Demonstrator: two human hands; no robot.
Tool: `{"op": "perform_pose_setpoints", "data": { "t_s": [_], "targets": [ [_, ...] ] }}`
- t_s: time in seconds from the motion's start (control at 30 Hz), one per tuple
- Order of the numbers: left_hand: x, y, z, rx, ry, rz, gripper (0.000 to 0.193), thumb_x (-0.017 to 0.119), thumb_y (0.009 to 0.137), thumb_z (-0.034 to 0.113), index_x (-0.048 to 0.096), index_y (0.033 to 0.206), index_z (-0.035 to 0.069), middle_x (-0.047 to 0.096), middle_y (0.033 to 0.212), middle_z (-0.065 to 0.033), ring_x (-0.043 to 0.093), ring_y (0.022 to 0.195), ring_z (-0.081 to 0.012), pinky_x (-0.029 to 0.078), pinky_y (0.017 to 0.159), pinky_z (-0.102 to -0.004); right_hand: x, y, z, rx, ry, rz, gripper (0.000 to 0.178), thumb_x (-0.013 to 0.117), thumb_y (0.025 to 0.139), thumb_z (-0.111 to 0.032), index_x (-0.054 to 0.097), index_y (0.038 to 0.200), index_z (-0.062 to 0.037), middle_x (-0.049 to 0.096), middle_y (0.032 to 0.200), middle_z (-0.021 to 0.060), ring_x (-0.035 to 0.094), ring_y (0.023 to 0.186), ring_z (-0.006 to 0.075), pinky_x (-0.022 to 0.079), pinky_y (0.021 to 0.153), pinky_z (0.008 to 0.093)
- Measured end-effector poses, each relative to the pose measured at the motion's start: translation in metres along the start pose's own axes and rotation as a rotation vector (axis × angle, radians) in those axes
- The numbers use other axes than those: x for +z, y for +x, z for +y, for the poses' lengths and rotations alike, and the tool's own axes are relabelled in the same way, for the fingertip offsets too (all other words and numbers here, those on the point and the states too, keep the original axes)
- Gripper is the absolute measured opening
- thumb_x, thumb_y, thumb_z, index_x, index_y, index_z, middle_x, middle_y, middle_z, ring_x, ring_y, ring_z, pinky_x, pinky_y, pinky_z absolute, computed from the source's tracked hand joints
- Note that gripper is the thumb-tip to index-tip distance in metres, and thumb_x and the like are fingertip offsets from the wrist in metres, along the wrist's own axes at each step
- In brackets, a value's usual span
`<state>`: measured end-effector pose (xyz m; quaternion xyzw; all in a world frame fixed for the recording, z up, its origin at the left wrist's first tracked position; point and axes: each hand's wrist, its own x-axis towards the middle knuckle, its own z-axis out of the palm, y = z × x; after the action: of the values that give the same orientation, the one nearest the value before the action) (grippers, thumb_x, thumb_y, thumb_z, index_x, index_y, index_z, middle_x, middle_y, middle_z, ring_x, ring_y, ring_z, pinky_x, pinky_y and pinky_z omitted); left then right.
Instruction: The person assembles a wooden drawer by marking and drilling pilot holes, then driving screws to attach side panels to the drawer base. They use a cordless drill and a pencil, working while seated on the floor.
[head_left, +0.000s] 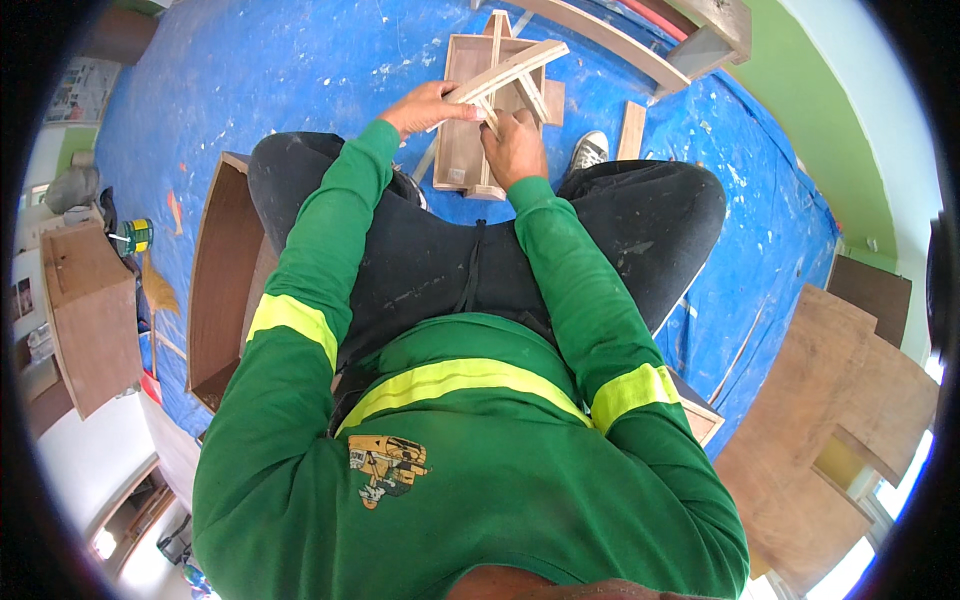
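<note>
Between my knees, a piece made of pale wooden strips (515,68) is held up at a slant. My left hand (428,109) is closed around the lower left end of its long strip. Fingers of my right hand (516,148) are wrapped round a thinner strip that angles down from the long one. Where the fingers meet the wood is partly hidden. Beneath both hands lies a shallow wooden box (456,155) with raised sides, much like a drawer. Another strip runs along its middle and sticks out past its far end.
A blue tarp (290,70) covers the floor. An open wooden box (215,290) stands by my left leg. A loose board (631,130) lies past my right shoe (590,150). Curved wooden framing (610,40) sits far right, plywood sheets (800,400) near right. A can (138,236) and broom (157,290) are at left.
</note>
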<state>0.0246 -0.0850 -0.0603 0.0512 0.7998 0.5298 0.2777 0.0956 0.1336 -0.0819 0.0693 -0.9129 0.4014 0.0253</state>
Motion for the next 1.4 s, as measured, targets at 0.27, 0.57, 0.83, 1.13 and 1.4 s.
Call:
{"op": "perform_pose_setpoints", "data": {
  "t_s": [0.27, 0.57, 0.83, 1.13, 1.4],
  "targets": [
    [0.003, 0.006, -0.009, 0.02, 0.087, 0.079, 0.099, 0.092, 0.083, 0.057, 0.061, 0.153, -0.005, 0.068, 0.145, -0.0222, 0.061, 0.138, -0.0316, 0.044, 0.119, -0.0427, 0.003, 0.0, 0.001, 0.018, -0.004, -0.003, 0.035, 0.075, 0.099, -0.023, 0.074, 0.13, -0.0048, 0.064, 0.125, 0.0295, 0.071, 0.108, 0.0521, 0.058, 0.093, 0.0598],
    [0.023, 0.005, -0.009, 0.171, 0.373, 0.31, 0.1, 0.092, 0.079, 0.06, 0.062, 0.146, -0.008, 0.068, 0.141, -0.025, 0.067, 0.131, -0.0372, 0.05, 0.115, -0.0445, 0.015, -0.003, 0.025, 0.226, -0.117, -0.134, 0.059, 0.084, 0.094, -0.029, 0.064, 0.138, 0.0036, 0.063, 0.136, 0.0335, 0.064, 0.126, 0.0526, 0.055, 0.107, 0.0558],
    [0.046, 0.007, -0.023, 0.28, 0.658, 0.357, 0.086, 0.094, 0.076, 0.055, 0.068, 0.136, -0.001, 0.07, 0.13, -0.0199, 0.069, 0.121, -0.0391, 0.056, 0.104, -0.0475, 0.028, -0.003, 0.039, 0.322, -0.125, -0.209, 0.069, 0.087, 0.091, -0.035, 0.06, 0.139, 0.0065, 0.068, 0.132, 0.036, 0.07, 0.12, 0.0522, 0.057, 0.104, 0.057],
    [0.057, 0.013, -0.025, 0.257, 0.563, 0.183, 0.088, 0.094, 0.074, 0.055, 0.069, 0.139, 0.002, 0.07, 0.134, -0.02, 0.07, 0.123, -0.0388, 0.056, 0.107, -0.047, 0.039, -0.009, 0.05, 0.237, -0.175, -0.175, 0.047, 0.077, 0.098, -0.037, 0.075, 0.118, 0.0054, 0.075, 0.118, 0.033, 0.073, 0.112, 0.0511, 0.059, 0.099, 0.0587],
    [0.054, 0.024, -0.028, 0.232, 0.503, 0.212, 0.103, 0.096, 0.072, 0.058, 0.063, 0.144, -0.007, 0.069, 0.139, -0.0261, 0.067, 0.131, -0.0413, 0.052, 0.114, -0.0471, 0.019, -0.019, 0.062, 0.534, -0.234, -0.423, 0.046, 0.073, 0.092, -0.035, 0.082, 0.116, 0.0034, 0.077, 0.12, 0.0327, 0.076, 0.113, 0.0478, 0.061, 0.102, 0.0539]
  ]
}}
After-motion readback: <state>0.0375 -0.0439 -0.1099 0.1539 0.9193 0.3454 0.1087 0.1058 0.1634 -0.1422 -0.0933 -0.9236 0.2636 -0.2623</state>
